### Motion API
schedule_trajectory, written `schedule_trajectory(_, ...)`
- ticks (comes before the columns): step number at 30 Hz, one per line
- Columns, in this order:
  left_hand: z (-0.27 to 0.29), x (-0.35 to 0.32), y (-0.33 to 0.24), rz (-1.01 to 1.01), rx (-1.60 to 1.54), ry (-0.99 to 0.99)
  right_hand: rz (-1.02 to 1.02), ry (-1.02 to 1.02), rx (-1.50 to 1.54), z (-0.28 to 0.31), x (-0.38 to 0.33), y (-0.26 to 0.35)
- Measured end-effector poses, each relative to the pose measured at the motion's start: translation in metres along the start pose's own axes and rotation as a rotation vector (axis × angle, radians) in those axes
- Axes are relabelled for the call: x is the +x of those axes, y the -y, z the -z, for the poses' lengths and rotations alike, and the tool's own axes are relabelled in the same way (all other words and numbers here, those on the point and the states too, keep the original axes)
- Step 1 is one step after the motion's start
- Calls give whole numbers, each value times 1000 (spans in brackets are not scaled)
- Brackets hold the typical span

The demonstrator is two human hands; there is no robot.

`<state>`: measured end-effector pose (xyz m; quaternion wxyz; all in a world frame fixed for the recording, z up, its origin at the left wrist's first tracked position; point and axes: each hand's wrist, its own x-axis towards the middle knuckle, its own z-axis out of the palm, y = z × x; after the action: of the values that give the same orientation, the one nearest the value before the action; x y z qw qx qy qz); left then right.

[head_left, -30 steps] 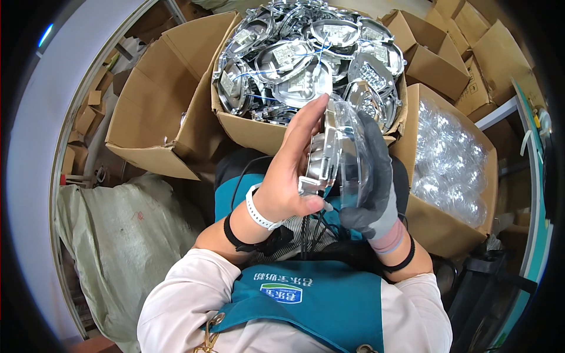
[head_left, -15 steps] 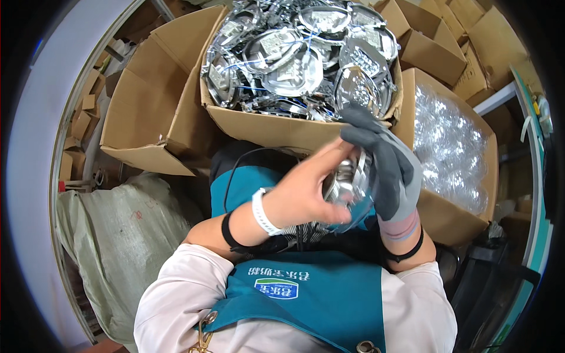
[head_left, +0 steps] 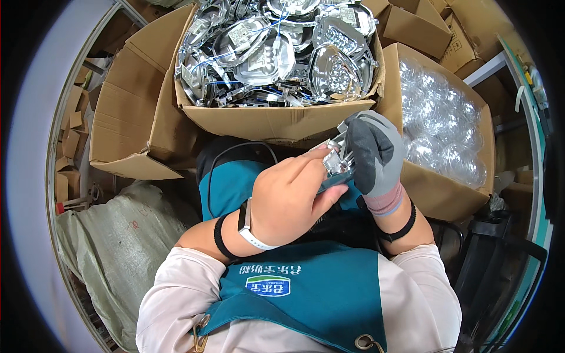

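My bare left hand (head_left: 289, 199), with a white-strapped watch on its wrist, is closed on a silver lamp reflector unit (head_left: 338, 165). My right hand (head_left: 379, 154), in a grey and black glove, grips the same unit from the other side with its fingers curled. The unit is tilted over my lap, and a clear rim shows along its lower edge. Most of it is hidden by my hands. Just beyond, similar chrome reflectors (head_left: 268, 63) with thin blue wires lie heaped in a cardboard box (head_left: 276, 122).
On the right, a carton (head_left: 450, 187) holds several clear domed plastic covers (head_left: 438, 141). An open cardboard box (head_left: 126, 112) stands at the left. Below it lies a pale woven sack (head_left: 123, 247). More cartons (head_left: 418, 32) are at the back right.
Both hands have turned the reflector unit, so its edge and metal brackets now show more. The gloved fingers have curled in tighter, and the view has shifted slightly.
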<state>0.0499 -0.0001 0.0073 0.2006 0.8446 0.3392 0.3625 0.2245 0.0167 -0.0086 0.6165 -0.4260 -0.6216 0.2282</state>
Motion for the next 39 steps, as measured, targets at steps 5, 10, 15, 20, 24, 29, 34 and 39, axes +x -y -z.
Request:
schedule_trajectory(5,6,3,7,-10,-104,4,-8,24,107,12,1,-6)
schedule_trajectory(10,18,-6,9,248,-406,-56,-362,-83,300,20,-7,-16)
schedule_trajectory(15,5,-3,20,263,-523,-121,-523,-79,237,17,-1,-26)
schedule_trajectory(20,8,21,27,387,-1309,-587,-437,-96,641,-2,1,-20)
schedule_trajectory(24,-3,38,36,304,-1234,-726,-463,294,567,-14,-14,-5)
schedule_trajectory(29,-15,27,61,125,-952,-646,-425,191,503,-23,-25,2)
schedule_trajectory(34,-29,26,76,344,-973,-624,-502,135,559,-30,-15,-9)
schedule_trajectory(39,-25,26,70,547,-1311,-704,-244,390,-133,-18,-15,-6)
